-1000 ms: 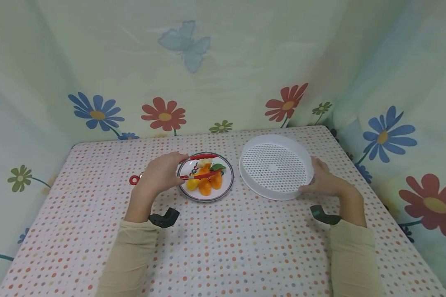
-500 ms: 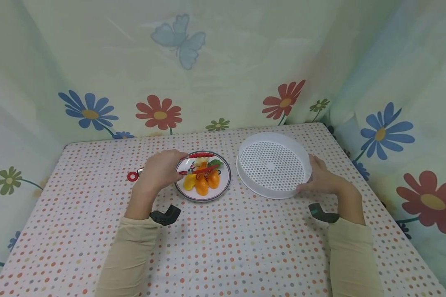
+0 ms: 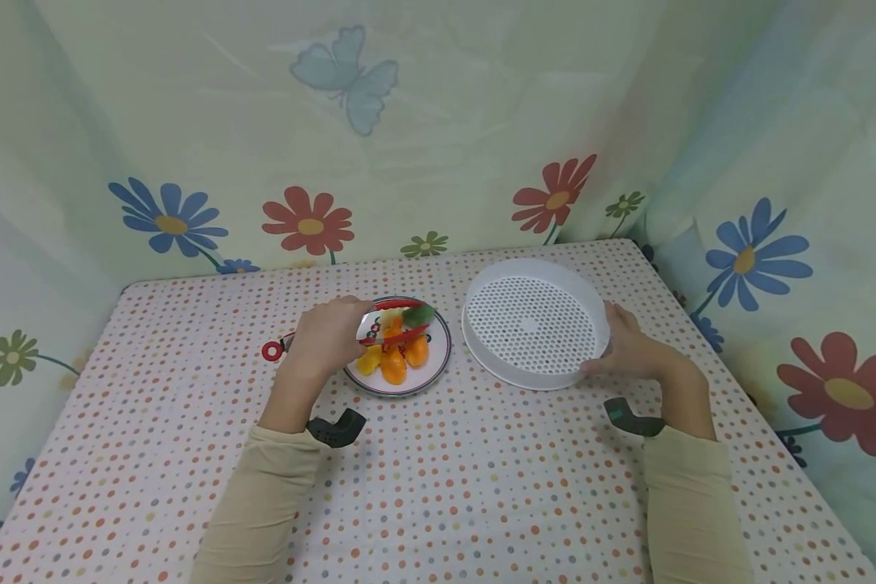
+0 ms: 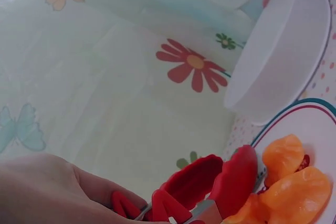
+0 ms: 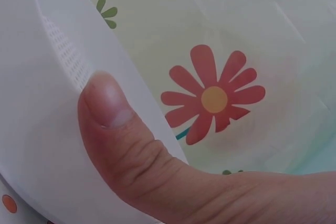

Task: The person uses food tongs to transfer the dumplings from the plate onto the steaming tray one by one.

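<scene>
- We see red tongs (image 4: pixel 236 179) with scalloped heads, bare silvery metal further back and a red ring at the tail; the heads stand apart.
- Our left hand (image 3: pixel 324 337) is curled round the tongs, toward the back edge of the surface (image 3: pixel 482 470), left of its middle, with the heads over the plate (image 3: pixel 435 357).
- The plate is white with dark rim lines; on it we make out glossy orange pieces (image 3: pixel 393 369) and a yellow piece (image 3: pixel 369 359).
- A green piece (image 3: pixel 418 315) shows at the heads' tips, by the plate's back right rim; we cannot tell whether it is pinched.
- Our right hand (image 3: pixel 633 349) cups the right side of a white round sieve (image 3: pixel 529 326), thumb on its wall; the sieve stands near the back edge, just right of the plate.
- Against half a second ago, we have the left hand and tongs further right over the plate, and the green piece slightly nearer its back rim; the right hand's hold on the sieve looks the same.
</scene>
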Tool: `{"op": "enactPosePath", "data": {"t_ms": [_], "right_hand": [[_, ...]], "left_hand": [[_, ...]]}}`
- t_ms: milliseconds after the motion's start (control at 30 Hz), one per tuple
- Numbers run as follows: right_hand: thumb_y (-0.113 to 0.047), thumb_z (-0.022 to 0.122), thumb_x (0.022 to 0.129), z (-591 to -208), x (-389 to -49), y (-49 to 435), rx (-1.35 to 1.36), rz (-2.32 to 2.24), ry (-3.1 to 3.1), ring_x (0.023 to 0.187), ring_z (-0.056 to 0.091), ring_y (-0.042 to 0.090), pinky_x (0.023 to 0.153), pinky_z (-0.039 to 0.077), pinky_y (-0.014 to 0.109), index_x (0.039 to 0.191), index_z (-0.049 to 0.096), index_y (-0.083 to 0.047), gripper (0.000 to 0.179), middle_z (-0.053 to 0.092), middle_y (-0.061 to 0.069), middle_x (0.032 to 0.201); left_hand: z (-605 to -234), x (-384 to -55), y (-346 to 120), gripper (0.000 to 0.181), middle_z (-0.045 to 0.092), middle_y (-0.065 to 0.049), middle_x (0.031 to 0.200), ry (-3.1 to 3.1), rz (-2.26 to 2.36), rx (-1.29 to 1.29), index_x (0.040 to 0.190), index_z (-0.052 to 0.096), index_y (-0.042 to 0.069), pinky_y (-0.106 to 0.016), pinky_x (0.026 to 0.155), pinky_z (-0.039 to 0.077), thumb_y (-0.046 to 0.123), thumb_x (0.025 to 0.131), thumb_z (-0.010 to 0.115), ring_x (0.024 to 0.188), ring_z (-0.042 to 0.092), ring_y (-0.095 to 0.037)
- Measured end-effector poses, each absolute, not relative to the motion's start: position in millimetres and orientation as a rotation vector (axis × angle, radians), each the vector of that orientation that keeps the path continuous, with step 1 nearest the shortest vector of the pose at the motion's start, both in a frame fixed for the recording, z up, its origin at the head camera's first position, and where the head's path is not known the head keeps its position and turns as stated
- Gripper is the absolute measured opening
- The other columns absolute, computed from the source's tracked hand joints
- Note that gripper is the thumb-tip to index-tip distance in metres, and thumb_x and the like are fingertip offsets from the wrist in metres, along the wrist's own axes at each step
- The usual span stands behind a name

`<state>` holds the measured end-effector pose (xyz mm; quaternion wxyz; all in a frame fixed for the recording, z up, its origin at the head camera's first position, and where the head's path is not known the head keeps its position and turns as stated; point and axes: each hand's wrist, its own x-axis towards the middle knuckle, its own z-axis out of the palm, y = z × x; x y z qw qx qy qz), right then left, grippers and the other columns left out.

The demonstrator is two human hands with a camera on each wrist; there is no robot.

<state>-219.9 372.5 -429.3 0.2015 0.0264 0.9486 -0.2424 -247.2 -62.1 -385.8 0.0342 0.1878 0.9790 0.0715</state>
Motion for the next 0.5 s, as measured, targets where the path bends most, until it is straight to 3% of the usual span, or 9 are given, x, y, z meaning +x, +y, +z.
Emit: {"op": "enactPosePath", "data": {"t_ms": [500], "right_hand": [[-0.052, 0.078, 0.070, -427.3, -219.6, 371.7, 0.082, -0.666, 2.645, 0.137, -0.007, 0.056, 0.105, 0.011, 0.071, 0.145, -0.022, 0.002, 0.137, -0.016, 0.036, 0.148]], "left_hand": [[-392.7, -250.2, -56.2, 0.063, 0.064, -0.012, 0.123, 2.983, 0.270, 0.501, 0.131, 0.056, 0.010, -0.044, 0.088, 0.053, 0.019, 0.074, 0.081, 0.106, 0.062, -0.029]]}}
